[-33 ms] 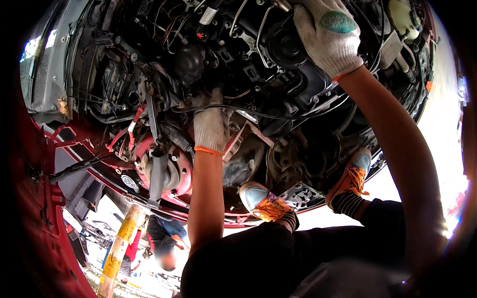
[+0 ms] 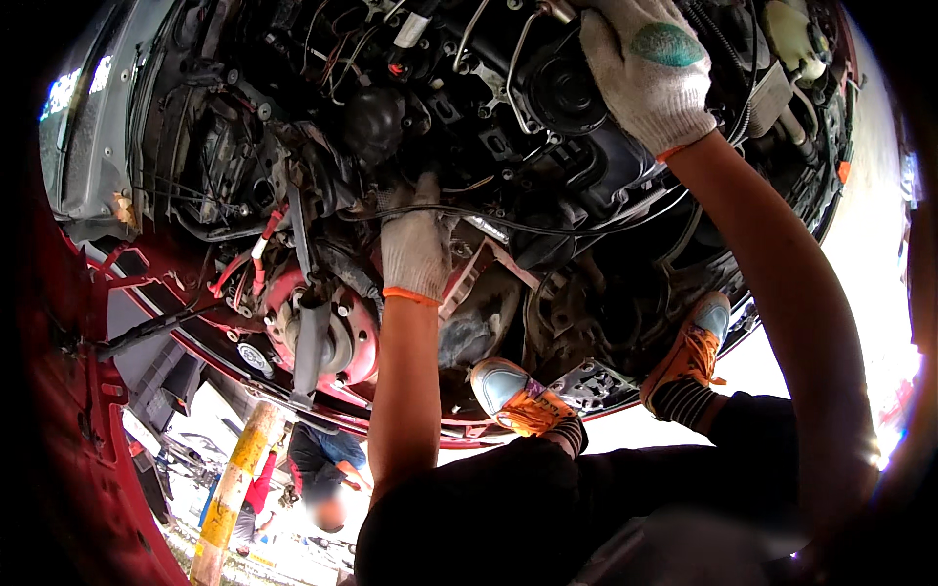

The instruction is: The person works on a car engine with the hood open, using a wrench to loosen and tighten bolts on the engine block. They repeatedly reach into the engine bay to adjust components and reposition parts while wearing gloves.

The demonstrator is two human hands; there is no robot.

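I look down into the open engine bay [image 2: 508,146] of a red car. My left hand [image 2: 415,249], in a white knit glove with an orange cuff, reaches deep among the black hoses and wires at the middle of the bay; its fingertips are hidden there. My right hand [image 2: 650,78], in a matching glove with a green patch on its back, rests high on the engine beside a round black part [image 2: 557,93]. Its fingers curl out of sight over the top. Neither hand visibly holds a tool.
My two feet in orange and pale blue sneakers [image 2: 513,396] [image 2: 694,347] stand at the front of the bay. A red suspension strut mount [image 2: 337,327] sits left of my left arm. Another person [image 2: 322,469] and a yellow post [image 2: 230,488] are on the ground at the lower left.
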